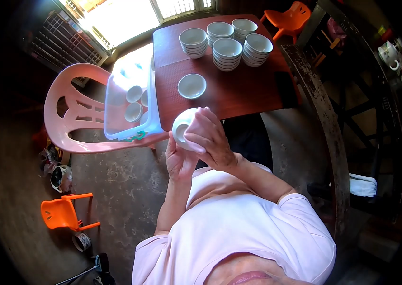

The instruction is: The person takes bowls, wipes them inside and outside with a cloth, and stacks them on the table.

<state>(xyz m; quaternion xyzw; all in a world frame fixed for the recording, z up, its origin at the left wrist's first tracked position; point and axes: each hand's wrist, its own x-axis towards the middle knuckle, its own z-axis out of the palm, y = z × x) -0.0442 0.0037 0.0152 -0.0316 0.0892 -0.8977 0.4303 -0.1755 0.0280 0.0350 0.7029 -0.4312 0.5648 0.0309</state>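
A white bowl (181, 127) is held in front of my chest, its foot ring turned up toward the camera. My left hand (180, 159) grips it from below and the left side. Over its right side lies my right hand (212, 142), fingers bent round a pinkish cloth (197, 135) pressed against the bowl. Just beyond, a single white bowl (192, 86) stands upright on the reddish-brown table (172, 102). Several stacks of white bowls (227, 48) stand at the table's far side.
Left of the table, a clear plastic bin (110, 114) with several white bowls (134, 112) rests on a pink chair (58, 126). Small orange chairs stand at the lower left (61, 214) and upper right (288, 19). A worn wooden beam (322, 123) runs along the right.
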